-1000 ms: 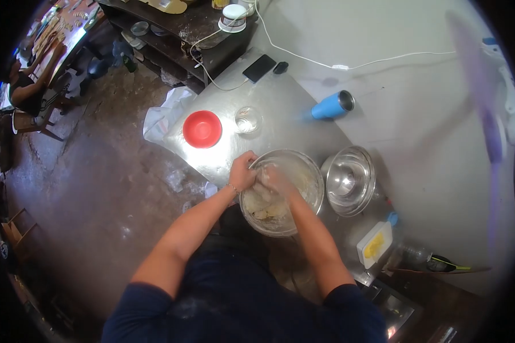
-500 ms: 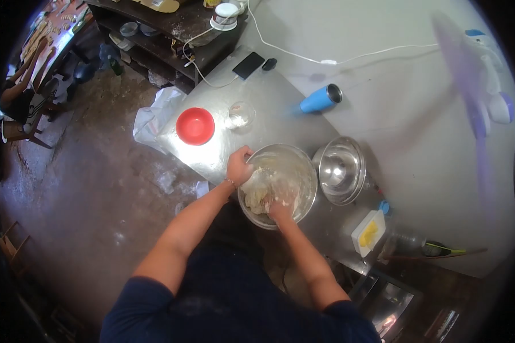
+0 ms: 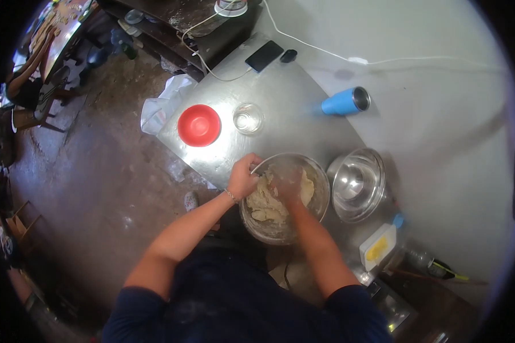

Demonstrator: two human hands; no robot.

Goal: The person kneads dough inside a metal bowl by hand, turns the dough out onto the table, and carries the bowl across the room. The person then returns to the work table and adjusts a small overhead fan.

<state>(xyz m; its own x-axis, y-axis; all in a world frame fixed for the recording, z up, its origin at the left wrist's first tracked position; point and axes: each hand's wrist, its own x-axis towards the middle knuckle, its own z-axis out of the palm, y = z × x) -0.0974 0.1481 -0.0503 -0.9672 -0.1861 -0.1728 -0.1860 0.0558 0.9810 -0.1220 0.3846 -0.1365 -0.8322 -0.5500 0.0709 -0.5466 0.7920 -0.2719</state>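
Note:
A large metal bowl (image 3: pixel 321 200) stands near the table's front edge with pale, lumpy dough (image 3: pixel 263 203) inside. My left hand (image 3: pixel 245 177) grips the bowl's left rim, fingers wrapped over it. Down in the bowl is my right hand (image 3: pixel 287 186), pressed into the dough; its fingers are blurred and partly covered. Dough shows on both sides of it. Just right of the bowl sit stacked shiny metal bowls (image 3: pixel 357 186). A red bowl (image 3: pixel 199 126) and a clear glass (image 3: pixel 248 119) rest beyond my left hand.
On the metal table (image 3: pixel 292 91) are a phone (image 3: pixel 264 56), a blue tumbler (image 3: pixel 346 101) by the wall, and a white tub of something yellow (image 3: pixel 377 247). A dark shelf (image 3: pixel 177 34) stands behind. Another person (image 3: pixel 24 88) is at the far left.
My right hand has moved deeper and farther up in the bowl, and the dough is spread differently, with a piece now on the right. The whole view has shifted slightly.

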